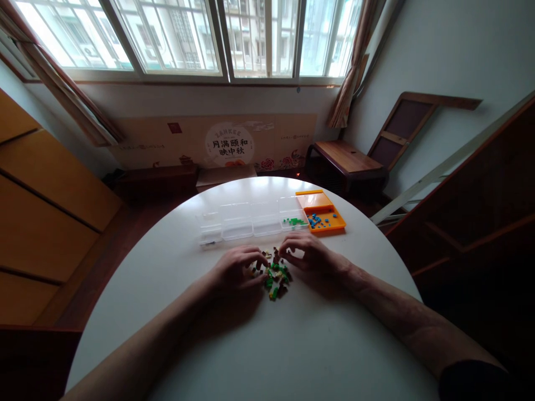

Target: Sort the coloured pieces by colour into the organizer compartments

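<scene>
Left hand [236, 270] and right hand [307, 257] resting palm-down on smooth round white table [267, 345], flanking small heap of tiny plastic bricks [275, 273], green, brown, pale. Fingers curling, tips touching heap edges; whether either is pinching piece, cannot tell. Clear compartmented plastic box [246, 221] lying just beyond, few green bits inside right cell. Orange rectangular tray [324, 214] beside it, holding blue bits.
</scene>
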A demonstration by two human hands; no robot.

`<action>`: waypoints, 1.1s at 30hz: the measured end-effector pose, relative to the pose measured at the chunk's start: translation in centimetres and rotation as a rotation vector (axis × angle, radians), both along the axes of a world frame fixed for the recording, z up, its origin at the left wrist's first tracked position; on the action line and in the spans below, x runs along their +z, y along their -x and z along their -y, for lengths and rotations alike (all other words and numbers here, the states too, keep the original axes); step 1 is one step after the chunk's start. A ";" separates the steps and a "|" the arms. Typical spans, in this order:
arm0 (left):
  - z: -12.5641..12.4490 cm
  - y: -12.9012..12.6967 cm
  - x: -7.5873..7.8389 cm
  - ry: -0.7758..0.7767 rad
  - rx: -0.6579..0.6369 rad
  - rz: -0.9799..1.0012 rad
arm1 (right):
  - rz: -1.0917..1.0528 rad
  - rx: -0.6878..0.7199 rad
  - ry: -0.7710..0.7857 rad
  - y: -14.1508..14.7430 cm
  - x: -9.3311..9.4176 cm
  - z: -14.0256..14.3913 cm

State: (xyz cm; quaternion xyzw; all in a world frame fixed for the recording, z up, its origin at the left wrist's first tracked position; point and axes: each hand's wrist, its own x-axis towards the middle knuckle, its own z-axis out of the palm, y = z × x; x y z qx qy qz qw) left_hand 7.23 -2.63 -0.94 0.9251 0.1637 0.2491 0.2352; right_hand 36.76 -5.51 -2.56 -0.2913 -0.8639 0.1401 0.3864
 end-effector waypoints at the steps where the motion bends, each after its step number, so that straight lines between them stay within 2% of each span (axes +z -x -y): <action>1: -0.1 0.1 -0.2 -0.009 0.011 0.000 | -0.041 -0.071 -0.033 0.0 -0.2 -0.2; 5: -0.2 0.5 -0.9 -0.037 0.038 0.000 | -0.213 -0.410 -0.131 -0.2 -1.0 -1.1; 8: -0.1 0.6 -0.8 -0.034 0.028 -0.013 | -0.241 -0.604 -0.121 -0.8 -1.5 -1.8; 11: 0.0 0.5 -0.6 -0.041 0.030 -0.009 | -0.200 -0.720 -0.044 -1.2 -1.9 -2.3; 13: 0.0 0.4 -0.6 -0.050 0.040 -0.005 | -0.170 -0.744 -0.019 -1.4 -2.1 -2.5; 16: 0.0 0.1 -1.1 -0.079 0.050 0.001 | -0.144 -0.688 -0.044 -1.3 -2.0 -2.2; 19: 0.1 -0.1 -1.6 -0.109 0.047 0.011 | -0.127 -0.553 -0.055 -1.1 -1.6 -1.6; 21: 0.2 -0.1 -1.6 -0.125 0.046 0.010 | -0.113 -0.400 -0.025 -0.9 -1.3 -1.1; 24: 0.2 0.1 -1.4 -0.149 0.053 0.005 | -0.040 -0.100 0.035 -0.6 -1.0 -0.5; 26: 0.1 0.3 -1.4 -0.167 0.061 0.011 | 0.029 0.034 0.058 -0.2 -0.7 -0.2; 33: -0.1 1.0 -1.9 -0.186 0.027 0.036 | 0.100 0.129 0.151 0.5 0.2 0.6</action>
